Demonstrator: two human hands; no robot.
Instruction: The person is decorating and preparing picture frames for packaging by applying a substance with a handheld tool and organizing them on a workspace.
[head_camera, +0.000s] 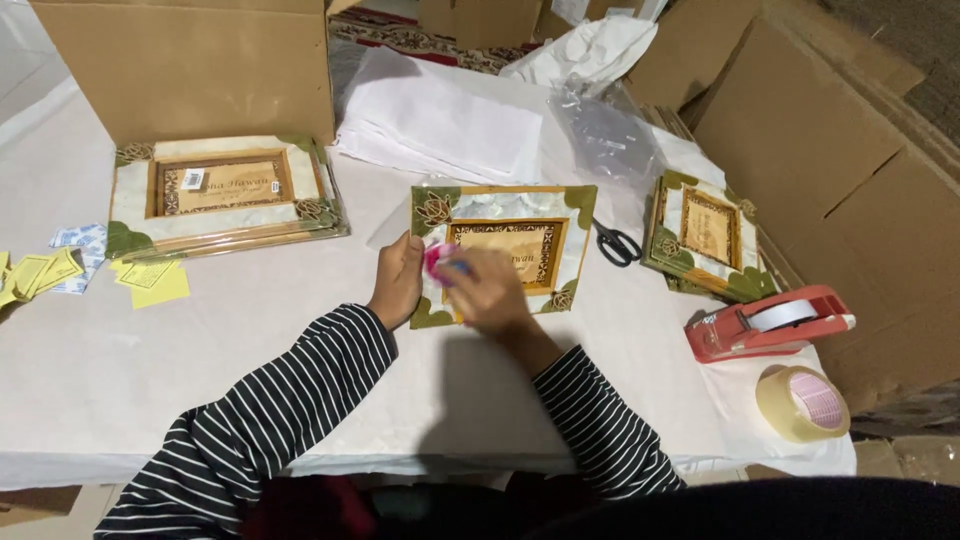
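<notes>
— Where are we with the decorated frame (505, 250)?

— It lies flat mid-table. Our left hand (400, 283) steadies its left edge, fingers curled on it; our right hand (480, 290), blurred, seems closed on a small pink thing (437, 258) over the frame's face. We judge we're working on that surface.

— Room to move?

— Bare cloth toward the near edge. Scissors (618, 243) lie just right of the frame, the red tape dispenser (765, 322) and tape roll (802, 402) near the right corner, so sweeps that way need care.
</notes>
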